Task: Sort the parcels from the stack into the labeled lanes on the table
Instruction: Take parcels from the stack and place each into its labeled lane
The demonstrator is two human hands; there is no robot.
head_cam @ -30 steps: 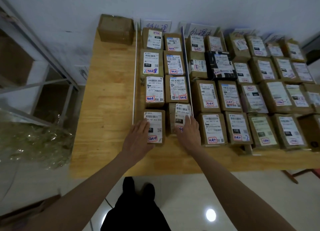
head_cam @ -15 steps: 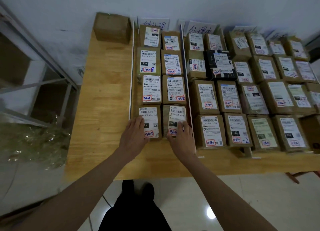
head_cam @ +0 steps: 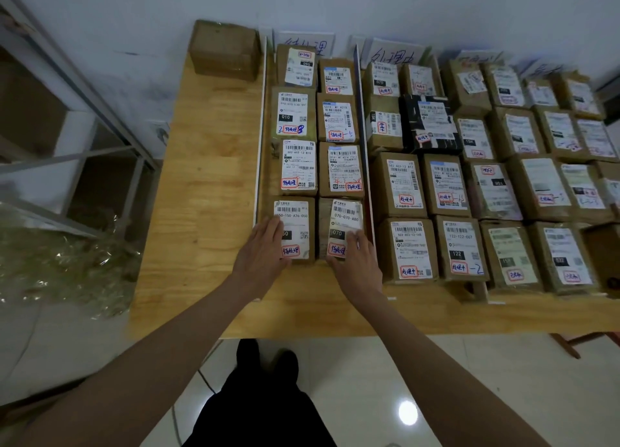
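Flatly, both hands (head_cam: 265,252) (head_cam: 355,262) rest on rectangular cardboard parcels (head_cam: 297,228).

wooden table (head_cam: 208,185): cardboard parcels in rows | upright divider strip (head_cam: 361,124) between left lane and next | lone plain cardboard box (head_cam: 224,50) back-left corner, left of lanes

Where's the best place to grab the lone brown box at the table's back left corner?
Judging by its pose, grip the lone brown box across its left and front faces, coming from the open wooden table side; its right face sits by the white divider.
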